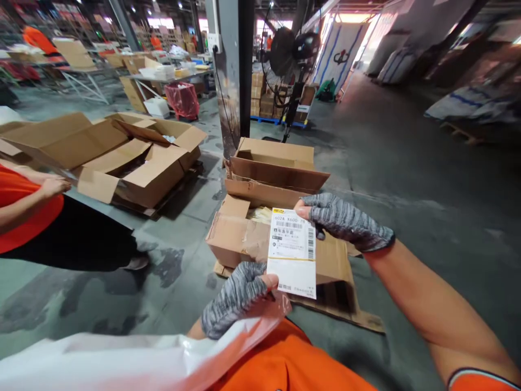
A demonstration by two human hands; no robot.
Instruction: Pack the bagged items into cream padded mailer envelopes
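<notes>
Both my hands wear grey fingerless knit gloves. Between them is a white shipping label (291, 244) with barcodes, printed text and a yellow strip at its top corner. My right hand (340, 217) pinches the label's upper right corner. Closed at the lower left edge of the label is my left hand (238, 296), its thumb on the paper. A white plastic bag (134, 355) stretches from beneath my left hand across the lower left; whether those fingers also grip it is hidden. Behind the label stands an open cardboard box (236, 233) with pale items inside.
Another open carton (277, 157) stands behind, against a grey pillar (232, 70). A black fan (285, 51) is beyond it. Large open boxes (150, 174) rest on a pallet at left, near a person in an orange top (32, 212). Tables and a red bin (182, 100) stand farther back.
</notes>
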